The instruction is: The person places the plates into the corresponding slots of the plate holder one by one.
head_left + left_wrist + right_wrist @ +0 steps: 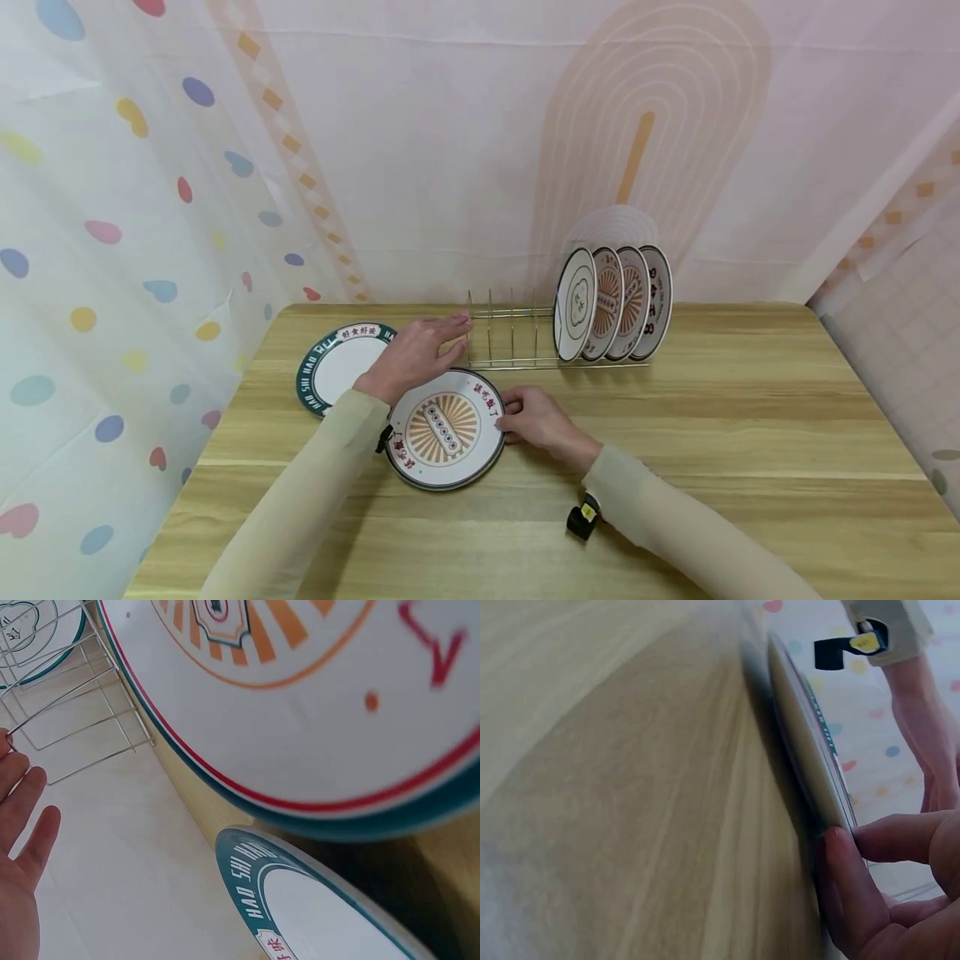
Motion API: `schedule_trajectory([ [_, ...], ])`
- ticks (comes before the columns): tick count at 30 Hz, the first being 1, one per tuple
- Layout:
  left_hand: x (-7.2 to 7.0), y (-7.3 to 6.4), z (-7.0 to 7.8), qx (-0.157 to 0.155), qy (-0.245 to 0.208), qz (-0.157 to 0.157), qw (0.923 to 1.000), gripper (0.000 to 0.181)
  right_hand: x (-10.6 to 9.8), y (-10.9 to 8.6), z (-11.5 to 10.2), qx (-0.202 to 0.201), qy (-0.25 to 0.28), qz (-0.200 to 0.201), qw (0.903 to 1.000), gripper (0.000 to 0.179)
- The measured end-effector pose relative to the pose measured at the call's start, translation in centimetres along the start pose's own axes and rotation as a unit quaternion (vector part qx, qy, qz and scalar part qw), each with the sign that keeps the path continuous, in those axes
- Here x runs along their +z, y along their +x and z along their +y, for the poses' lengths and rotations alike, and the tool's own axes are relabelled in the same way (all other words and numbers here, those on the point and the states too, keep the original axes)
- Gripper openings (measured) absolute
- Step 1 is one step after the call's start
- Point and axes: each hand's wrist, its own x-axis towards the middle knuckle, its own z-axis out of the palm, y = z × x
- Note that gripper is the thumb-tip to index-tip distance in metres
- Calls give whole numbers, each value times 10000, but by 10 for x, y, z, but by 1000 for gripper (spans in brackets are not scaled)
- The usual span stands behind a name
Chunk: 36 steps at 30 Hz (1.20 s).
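My right hand (540, 421) pinches the right edge of a round white plate (442, 429) with an orange sunburst and red characters. Thumb and fingers lie on either side of its rim in the right wrist view. Beyond that plate, my left hand (420, 354) reaches to the left end of a metal wire plate rack (517, 361). Its fingertips touch the end wires, with the fingers fairly straight in the left wrist view. A white plate with a green lettered rim (348, 371) lies on the table at left, partly hidden by the left hand and forearm.
Several plates stand on edge in the rack's right part, the leftmost a white plate (576, 304) with a scalloped emblem. Bare wire slots show at the rack's left. The wooden table (750, 433) meets a patterned cloth (450, 167) behind the rack.
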Motion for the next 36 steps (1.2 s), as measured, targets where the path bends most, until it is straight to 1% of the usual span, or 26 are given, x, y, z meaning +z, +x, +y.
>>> schedule_trajectory([
  [5,0,0,0,35,23,-16,10000,39,-8,-4,1,229,393,-107,9989,42],
  [14,-1,-2,1,-194,-30,-119,9997,40,-23,-18,2,385,736,-231,9963,47],
  [22,2,-1,-1,-77,38,58,9999,39,-36,-33,3,214,1088,-314,9933,49],
  [28,2,0,-1,-36,-33,101,9999,38,-46,-43,5,162,1222,-331,9918,49],
  [32,2,-1,-2,1,-87,118,9999,38,-52,-49,9,33,1394,-420,9893,55],
  [36,3,-1,-3,26,-103,129,9999,38,-57,-55,11,-95,1624,-522,9853,65],
])
